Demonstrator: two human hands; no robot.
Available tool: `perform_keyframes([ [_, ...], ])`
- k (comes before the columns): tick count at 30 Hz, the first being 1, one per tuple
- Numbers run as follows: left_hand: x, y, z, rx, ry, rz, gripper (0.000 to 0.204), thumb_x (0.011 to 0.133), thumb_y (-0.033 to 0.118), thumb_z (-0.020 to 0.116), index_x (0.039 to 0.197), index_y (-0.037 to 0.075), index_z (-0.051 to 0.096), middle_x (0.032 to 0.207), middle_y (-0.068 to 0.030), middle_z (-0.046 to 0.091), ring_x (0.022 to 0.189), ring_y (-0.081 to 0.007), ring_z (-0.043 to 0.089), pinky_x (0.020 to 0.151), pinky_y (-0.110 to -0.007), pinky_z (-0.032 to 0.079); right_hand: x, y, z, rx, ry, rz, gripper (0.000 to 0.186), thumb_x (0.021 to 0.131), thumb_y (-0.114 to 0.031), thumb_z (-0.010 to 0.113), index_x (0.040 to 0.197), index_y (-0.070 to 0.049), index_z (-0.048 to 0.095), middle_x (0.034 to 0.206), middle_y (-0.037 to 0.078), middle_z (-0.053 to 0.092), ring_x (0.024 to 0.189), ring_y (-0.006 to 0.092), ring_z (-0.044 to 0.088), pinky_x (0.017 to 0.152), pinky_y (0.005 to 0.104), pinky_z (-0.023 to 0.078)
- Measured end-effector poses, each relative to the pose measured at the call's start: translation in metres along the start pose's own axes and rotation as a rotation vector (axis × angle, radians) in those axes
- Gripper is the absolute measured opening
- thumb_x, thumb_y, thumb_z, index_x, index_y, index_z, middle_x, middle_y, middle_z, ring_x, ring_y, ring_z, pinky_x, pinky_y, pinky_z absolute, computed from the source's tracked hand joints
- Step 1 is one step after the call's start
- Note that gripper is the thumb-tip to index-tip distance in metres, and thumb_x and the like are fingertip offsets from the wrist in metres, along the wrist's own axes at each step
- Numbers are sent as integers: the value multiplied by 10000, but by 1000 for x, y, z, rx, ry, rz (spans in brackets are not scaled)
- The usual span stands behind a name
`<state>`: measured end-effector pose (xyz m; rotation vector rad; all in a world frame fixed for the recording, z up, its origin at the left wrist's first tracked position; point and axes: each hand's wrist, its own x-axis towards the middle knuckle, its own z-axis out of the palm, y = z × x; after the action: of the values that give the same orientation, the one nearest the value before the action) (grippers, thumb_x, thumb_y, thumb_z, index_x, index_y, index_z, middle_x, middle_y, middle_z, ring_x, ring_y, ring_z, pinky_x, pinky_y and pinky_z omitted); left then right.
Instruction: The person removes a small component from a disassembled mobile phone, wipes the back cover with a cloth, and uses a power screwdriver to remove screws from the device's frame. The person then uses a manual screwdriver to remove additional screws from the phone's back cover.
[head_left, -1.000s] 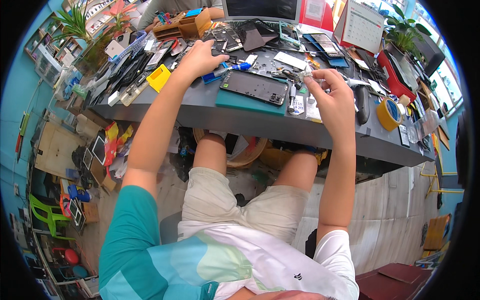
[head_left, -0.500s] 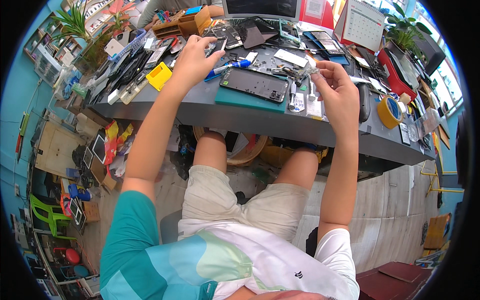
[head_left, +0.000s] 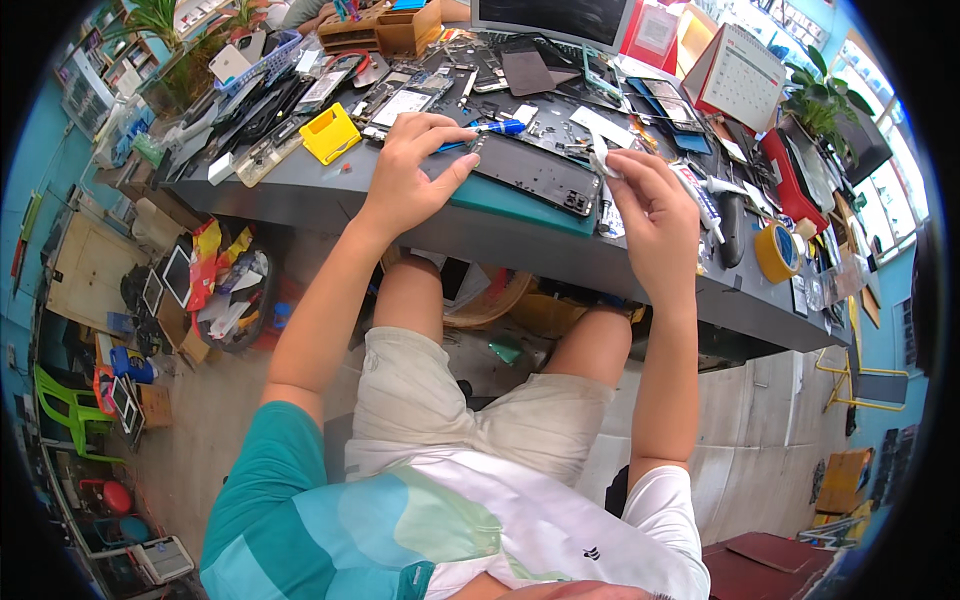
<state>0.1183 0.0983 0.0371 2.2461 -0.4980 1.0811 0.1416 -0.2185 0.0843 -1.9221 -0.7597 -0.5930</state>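
Left hand has drawn back toward the person since half a second ago, from the clutter farther back to the left end of a phone. Below it spreads a grey desk, crowded with parts along its far side. Near the front edge lies a teal mat, and on it, the dark phone, flat and slightly slanted. It looks light, stiff and smooth, probably slippery and easy to crack; its long side edges seem the safest hold. The hands are apart. The right hand, by the phone's right end, pinches a crumpled white scrap, likely soft and nearly weightless, best gripped at its bunched part. Whether the left fingertips grip anything small, I cannot tell.
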Motion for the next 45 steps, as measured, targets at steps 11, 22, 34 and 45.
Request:
perform_keyframes([
  [11, -2, -14, -3, -168, 104, -120, 239, 943, 152, 834, 1162, 57, 834, 1189, -99, 782, 1153, -259, 670, 1033, -380, 511, 45, 11, 18, -350, 51, -194, 154, 1000, 7, 700, 1107, 15, 811, 1151, 162, 797, 979, 349, 782, 874, 392, 608],
  [22, 48, -80, -18, 361, 22, -226, 580, 929, 381, 868, 1409, 89, 723, 1271, -153, 741, 1202, -322, 678, 1051, -446, 539, 5, 63, -54, -543, 24, 6, 241, 982, -176, 813, 1133, 11, 813, 1191, 149, 800, 1038, 323, 774, 926, 396, 596],
  [34, 88, -106, -5, 644, -356, -500, 1043, 870, 704, 786, 1643, 66, 500, 1512, -287, 646, 1422, -427, 623, 1167, -508, 506, -8, 92, -24, -389, 287, -132, 156, 922, -141, 849, 972, -6, 788, 1080, 139, 774, 1037, 353, 729, 915, 446, 578],
  [45, 98, -108, -9, 586, -315, -513, 1023, 826, 571, 875, 1598, -5, 529, 1417, -336, 701, 1326, -453, 691, 1132, -481, 531, -8, 101, -21, -278, 363, -47, 140, 924, -135, 832, 963, -8, 787, 1074, 139, 774, 1050, 353, 723, 941, 455, 573],
])
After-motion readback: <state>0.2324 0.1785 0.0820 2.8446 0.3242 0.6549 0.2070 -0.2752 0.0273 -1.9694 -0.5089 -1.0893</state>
